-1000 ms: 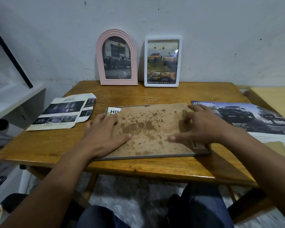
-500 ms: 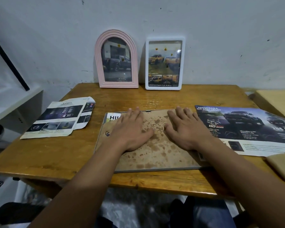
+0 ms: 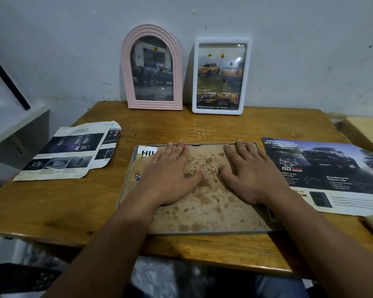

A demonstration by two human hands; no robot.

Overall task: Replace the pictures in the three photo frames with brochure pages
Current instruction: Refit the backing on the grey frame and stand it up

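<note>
On the wooden table (image 3: 52, 211), near its front edge, a large picture frame (image 3: 202, 232) lies face down, and its stained brown backing board (image 3: 207, 203) fills most of the opening. Both hands press flat on that board – the left hand (image 3: 170, 179) on the left half and the right hand (image 3: 252, 177) on the right half, each with its fingers straight and slightly spread, gripping nothing, the fingertips reaching the far edge of the frame. The thumbs point toward each other and stay a little apart near the middle of the board. At the far left corner of the frame a brochure page (image 3: 145, 152) with large dark letters peeks out from under the board. A small metal clip (image 3: 137, 177) sits on the board by the left edge. At the back of the table two smaller frames stand upright against the wall (image 3: 289, 50): a pink arched frame (image 3: 125, 67) on the left with a dark pickup-truck picture in it, and a white rectangular frame (image 3: 248, 78) just beside it on the right with orange trucks – both look like brochure pages. Cut brochure pieces (image 3: 60, 153) lie on the left side of the table, well apart from the large frame. An open brochure spread (image 3: 332, 175) with a dark truck lies to the right, with the right wrist close to its left edge.
</note>
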